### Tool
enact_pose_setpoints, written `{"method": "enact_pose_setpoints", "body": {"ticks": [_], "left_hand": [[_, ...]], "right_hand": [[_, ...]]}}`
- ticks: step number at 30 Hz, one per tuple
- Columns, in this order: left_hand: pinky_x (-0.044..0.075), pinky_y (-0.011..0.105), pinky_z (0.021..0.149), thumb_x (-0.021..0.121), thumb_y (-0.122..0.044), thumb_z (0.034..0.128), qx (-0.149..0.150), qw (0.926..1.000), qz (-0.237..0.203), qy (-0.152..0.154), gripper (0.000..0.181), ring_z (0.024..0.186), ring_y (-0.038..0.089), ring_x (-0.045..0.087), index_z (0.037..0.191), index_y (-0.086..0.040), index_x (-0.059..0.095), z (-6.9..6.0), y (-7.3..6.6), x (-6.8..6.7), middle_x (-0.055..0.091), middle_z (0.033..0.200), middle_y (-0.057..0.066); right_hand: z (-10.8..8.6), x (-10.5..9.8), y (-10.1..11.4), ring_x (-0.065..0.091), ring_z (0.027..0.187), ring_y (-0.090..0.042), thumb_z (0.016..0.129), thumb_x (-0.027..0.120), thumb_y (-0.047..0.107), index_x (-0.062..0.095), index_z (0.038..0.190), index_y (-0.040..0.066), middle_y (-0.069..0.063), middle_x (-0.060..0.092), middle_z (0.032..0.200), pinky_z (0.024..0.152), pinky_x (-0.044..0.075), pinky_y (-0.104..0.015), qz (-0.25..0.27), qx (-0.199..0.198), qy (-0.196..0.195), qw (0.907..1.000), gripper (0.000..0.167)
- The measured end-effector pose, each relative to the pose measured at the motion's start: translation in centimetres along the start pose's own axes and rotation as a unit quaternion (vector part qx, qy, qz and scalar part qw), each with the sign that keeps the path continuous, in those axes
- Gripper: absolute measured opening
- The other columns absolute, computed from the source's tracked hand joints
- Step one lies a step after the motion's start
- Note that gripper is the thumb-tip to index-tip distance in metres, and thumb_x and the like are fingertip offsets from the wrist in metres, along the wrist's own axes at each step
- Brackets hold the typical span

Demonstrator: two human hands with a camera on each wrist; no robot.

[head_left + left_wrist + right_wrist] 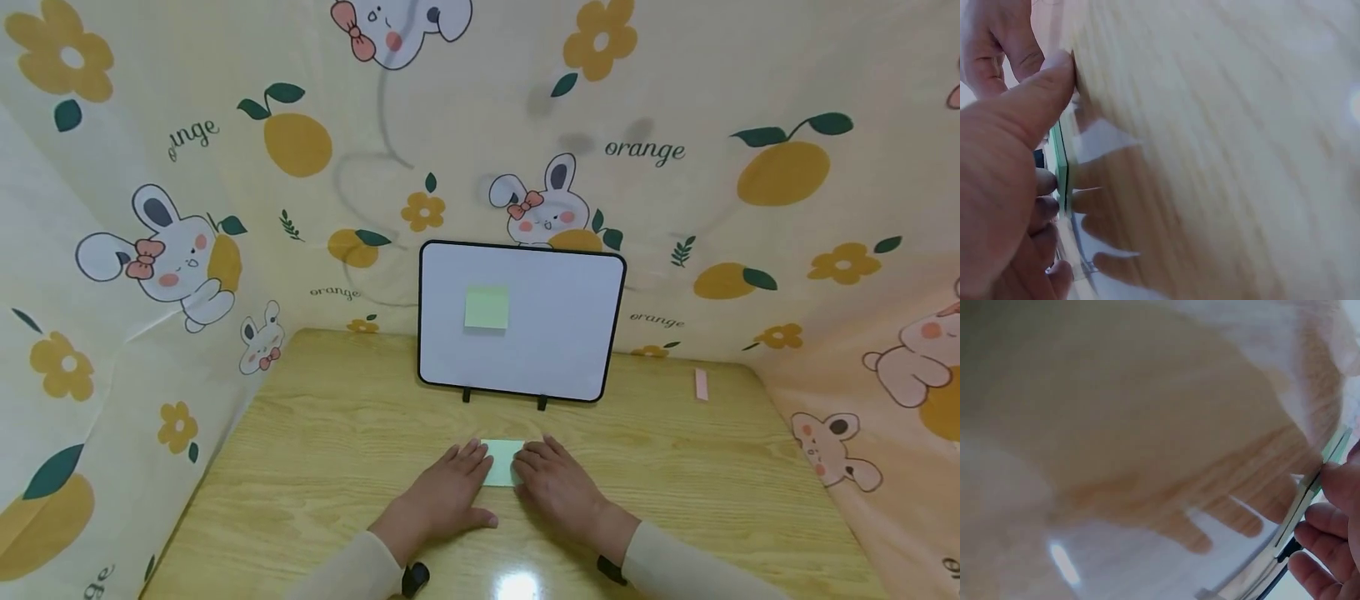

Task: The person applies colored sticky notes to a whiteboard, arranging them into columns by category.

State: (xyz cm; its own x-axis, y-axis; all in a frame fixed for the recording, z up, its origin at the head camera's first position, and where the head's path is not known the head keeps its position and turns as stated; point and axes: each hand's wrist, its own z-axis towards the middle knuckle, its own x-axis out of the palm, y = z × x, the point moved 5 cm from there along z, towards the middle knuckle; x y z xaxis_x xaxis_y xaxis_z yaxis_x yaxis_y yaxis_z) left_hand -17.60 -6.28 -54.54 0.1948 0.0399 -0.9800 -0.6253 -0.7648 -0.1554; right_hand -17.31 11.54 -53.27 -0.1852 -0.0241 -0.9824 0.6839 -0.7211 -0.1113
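A light green pad of paper (502, 463) lies flat on the table in front of the whiteboard. My left hand (447, 493) rests at its left edge, fingers extended over that side and thumb apart on the table. At the right edge, my right hand (561, 493) touches the pad with slightly bent fingers. In the left wrist view the pad's green side (1059, 156) shows beside the left hand (1004, 162). The right wrist view has the right hand (1340, 512) against the pad's edge (1335, 450).
A whiteboard (555, 325) with a black frame stands behind the hands, a green note (487, 307) stuck on it. A narrow pink strip (701, 385) lies at the back right of the wooden table (315, 433). Patterned cloth walls (465, 108) enclose the back and sides.
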Motion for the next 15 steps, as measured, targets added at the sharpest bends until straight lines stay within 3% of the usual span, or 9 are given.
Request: {"method": "enact_pose_setpoints", "body": {"ticks": [8, 15], "left_hand": [[0.024, 0.047, 0.133, 0.067, -0.074, 0.0894, 0.01, 0.9996, -0.027, 0.002, 0.107, 0.163, 0.028, 0.021, 0.164, -0.004, 0.035, 0.7, 0.7, -0.1, 0.028, 0.174, 0.013], [0.024, 0.046, 0.133, 0.07, -0.076, 0.0851, 0.001, 0.9984, -0.055, 0.012, 0.114, 0.163, 0.026, 0.022, 0.165, -0.004, 0.033, 1.0, 1.3, 0.3, 0.026, 0.174, 0.012]], "right_hand": [[0.1, -0.1, 0.2, 0.064, 0.125, -0.024, 0.099, 0.074, 0.037, 0.073, 0.121, 0.01, -0.003, 0.072, 0.125, 0.115, 0.049, -0.056, -0.01, -0.003, -0.026, 0.9996, 0.035], [0.3, 0.0, 0.4, 0.06, 0.107, -0.021, 0.097, 0.076, 0.043, 0.069, 0.111, 0.012, 0.0, 0.067, 0.111, 0.099, 0.056, -0.043, -0.006, 0.005, -0.038, 0.9992, 0.034]]}}
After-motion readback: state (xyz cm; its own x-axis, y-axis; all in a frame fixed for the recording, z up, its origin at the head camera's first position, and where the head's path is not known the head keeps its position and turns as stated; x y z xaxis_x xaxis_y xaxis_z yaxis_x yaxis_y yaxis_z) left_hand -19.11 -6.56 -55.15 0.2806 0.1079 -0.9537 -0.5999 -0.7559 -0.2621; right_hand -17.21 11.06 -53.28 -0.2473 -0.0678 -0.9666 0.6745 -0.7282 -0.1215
